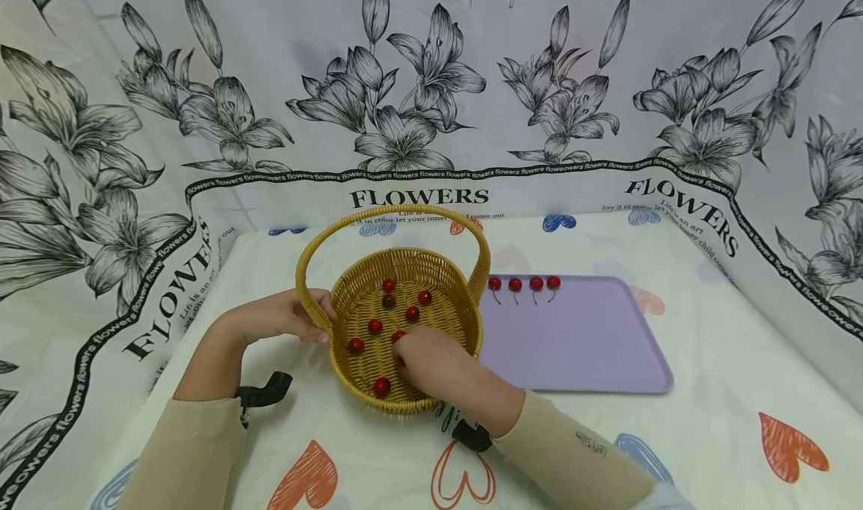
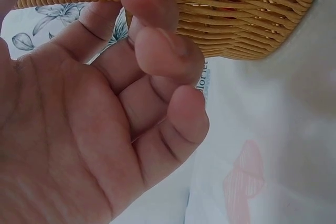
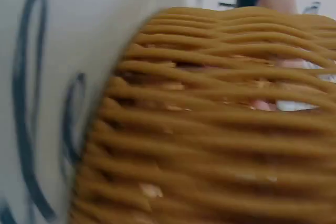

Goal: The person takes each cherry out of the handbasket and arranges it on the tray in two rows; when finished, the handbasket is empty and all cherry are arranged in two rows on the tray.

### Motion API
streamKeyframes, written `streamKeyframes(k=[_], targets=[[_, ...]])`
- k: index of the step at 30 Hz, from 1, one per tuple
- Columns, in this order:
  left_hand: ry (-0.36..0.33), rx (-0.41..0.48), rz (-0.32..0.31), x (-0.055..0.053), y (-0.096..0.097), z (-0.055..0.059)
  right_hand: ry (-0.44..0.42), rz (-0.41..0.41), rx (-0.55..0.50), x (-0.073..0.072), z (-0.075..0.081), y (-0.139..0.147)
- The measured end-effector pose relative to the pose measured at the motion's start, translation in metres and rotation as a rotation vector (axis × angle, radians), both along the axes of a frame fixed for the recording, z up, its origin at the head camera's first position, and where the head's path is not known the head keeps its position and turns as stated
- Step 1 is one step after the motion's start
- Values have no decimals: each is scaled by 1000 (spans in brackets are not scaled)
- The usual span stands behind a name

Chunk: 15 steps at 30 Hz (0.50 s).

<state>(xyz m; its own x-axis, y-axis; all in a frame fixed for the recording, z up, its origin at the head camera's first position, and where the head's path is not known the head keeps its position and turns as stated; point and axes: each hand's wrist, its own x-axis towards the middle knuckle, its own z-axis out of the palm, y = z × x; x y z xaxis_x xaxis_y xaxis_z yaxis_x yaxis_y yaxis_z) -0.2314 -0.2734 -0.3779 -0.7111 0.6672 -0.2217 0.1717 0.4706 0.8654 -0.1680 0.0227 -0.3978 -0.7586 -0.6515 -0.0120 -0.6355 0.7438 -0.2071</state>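
A round wicker basket [image 1: 472,345] with an arched handle [image 1: 393,209] holds several red cherries [image 1: 374,326]. My left hand [image 1: 297,317] grips the basket's left side at the handle's base. In the left wrist view, the curled fingers [image 2: 186,114] show beside the woven wall [image 2: 231,24]. My right hand [image 1: 434,364] reaches down inside the basket over its right front rim, right at one cherry [image 1: 398,336]. Its fingertips are hidden, and I cannot tell whether they pinch a cherry. The right wrist view is mostly filled by the basket's outer weave [image 3: 220,129].
A flat purple tray [image 1: 573,345] lies right of the basket, its near-left part behind the basket and right arm. Several stemmed cherries [image 1: 536,284] stand in a row along its far edge. A heart-printed white cloth [image 1: 728,360] covers the table, with a flower-printed curtain [image 1: 418,135] behind.
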Motion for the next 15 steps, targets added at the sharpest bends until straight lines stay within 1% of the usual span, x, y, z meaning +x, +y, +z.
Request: streamKeyframes(k=[2, 4, 6, 8, 10, 11, 13, 15], targets=[[1, -1, 0, 0, -1, 0, 9, 28, -34, 0, 8, 5], [4, -4, -1, 1, -1, -1, -1, 56, -94, 3, 24, 14], [4, -4, -1, 1, -2, -1, -15, 74, -190, 5, 43, 27], [7, -2, -3, 1, -2, -2, -65, 51, -318, 9, 63, 46], [10, 3, -7, 1, -1, -1, -112, -1, -449, 11, 83, 69], [11, 5, -9, 1, -1, -1, -136, -40, -514, 11, 91, 82], [8, 7, -12, 0, -1, 0, -171, -156, -609, 8, 105, 110], [0, 8, -14, -1, 0, 1, -167, -289, -639, -2, 111, 140]])
